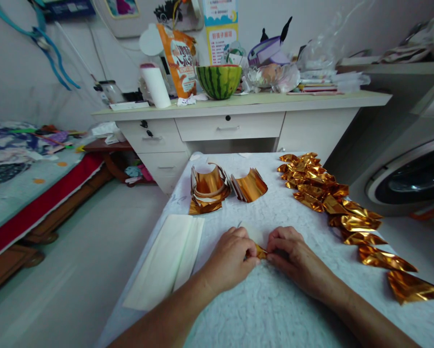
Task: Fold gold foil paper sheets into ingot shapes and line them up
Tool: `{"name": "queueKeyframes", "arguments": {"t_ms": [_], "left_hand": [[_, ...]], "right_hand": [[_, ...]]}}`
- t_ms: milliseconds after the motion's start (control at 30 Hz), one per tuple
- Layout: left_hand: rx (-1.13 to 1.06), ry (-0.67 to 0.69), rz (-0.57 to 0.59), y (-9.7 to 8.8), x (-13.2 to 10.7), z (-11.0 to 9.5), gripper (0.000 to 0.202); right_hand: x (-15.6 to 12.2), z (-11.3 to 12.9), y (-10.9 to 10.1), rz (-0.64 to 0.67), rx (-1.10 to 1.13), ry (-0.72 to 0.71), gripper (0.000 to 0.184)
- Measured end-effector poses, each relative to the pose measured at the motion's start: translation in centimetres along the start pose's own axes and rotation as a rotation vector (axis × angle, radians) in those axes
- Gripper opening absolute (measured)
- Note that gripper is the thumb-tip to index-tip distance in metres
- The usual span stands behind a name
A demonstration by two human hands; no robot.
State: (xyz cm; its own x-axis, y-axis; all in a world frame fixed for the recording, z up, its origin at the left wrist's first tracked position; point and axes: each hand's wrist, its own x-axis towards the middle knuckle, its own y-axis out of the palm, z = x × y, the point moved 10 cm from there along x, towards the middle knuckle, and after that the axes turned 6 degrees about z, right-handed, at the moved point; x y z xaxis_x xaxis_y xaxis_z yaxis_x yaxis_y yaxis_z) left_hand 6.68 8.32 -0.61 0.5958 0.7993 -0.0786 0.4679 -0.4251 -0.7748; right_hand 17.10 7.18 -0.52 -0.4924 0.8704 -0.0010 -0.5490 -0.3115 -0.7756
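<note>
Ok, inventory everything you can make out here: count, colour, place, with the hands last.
Foil piece: one, gold, between the hands
Curled foil stacks: two, copper-gold, far side of table
Twisted foil pieces: many, overlapping, gold, table's right side
Paper sheets: count unclear, cream, table's left side
Table: one, whitish covering, foreground
Desk: one, white, behind table
Watermelon half or lookalike bowl: one, striped green, on desk
Pouch: one, orange, on desk
Roll: one, white, on desk
Washing machine: one, grey, right
Bed: one, red-sided, left
Left hand: one, bare, at foil's left end
Right hand: one, bare, at foil's right end
</note>
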Motion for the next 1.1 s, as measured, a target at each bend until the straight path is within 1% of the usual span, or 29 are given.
{"name": "queueKeyframes", "arguments": {"t_ms": [167, 333, 533, 633, 733, 833, 1100], "left_hand": [[0.016, 0.004, -0.024, -0.28, -0.01, -0.34, 0.013], [0.036, 0.016, -0.013, -0.3, -0.19, -0.76, 0.018], [0.067, -0.023, -0.099, -0.11, -0.34, -0.31, 0.014], [0.072, -0.04, -0.115, 0.07, -0.34, -0.2, 0.014], [0.075, -0.049, -0.116, -0.03, -0.36, -0.28, 0.015], [0.073, -0.037, -0.093, -0.04, -0.4, -0.5, 0.014], [0.099, -0.037, -0.083, 0.1, -0.49, -0.61, 0.014]], "right_hand": [[0.0, -0.05, -0.2, -0.015, -0.029, 0.058, 0.011], [0.12, -0.15, -0.28, -0.04, -0.07, 0.1, 0.009], [0.43, -0.55, -0.33, -0.078, -0.102, 0.151, 0.009], [0.48, -0.68, -0.32, -0.097, -0.115, 0.172, 0.011], [0.47, -0.65, -0.3, -0.112, -0.117, 0.173, 0.011], [0.47, -0.56, -0.29, -0.127, -0.12, 0.165, 0.012], [0.54, -0.64, 0.01, -0.126, -0.154, 0.165, 0.012]]}}
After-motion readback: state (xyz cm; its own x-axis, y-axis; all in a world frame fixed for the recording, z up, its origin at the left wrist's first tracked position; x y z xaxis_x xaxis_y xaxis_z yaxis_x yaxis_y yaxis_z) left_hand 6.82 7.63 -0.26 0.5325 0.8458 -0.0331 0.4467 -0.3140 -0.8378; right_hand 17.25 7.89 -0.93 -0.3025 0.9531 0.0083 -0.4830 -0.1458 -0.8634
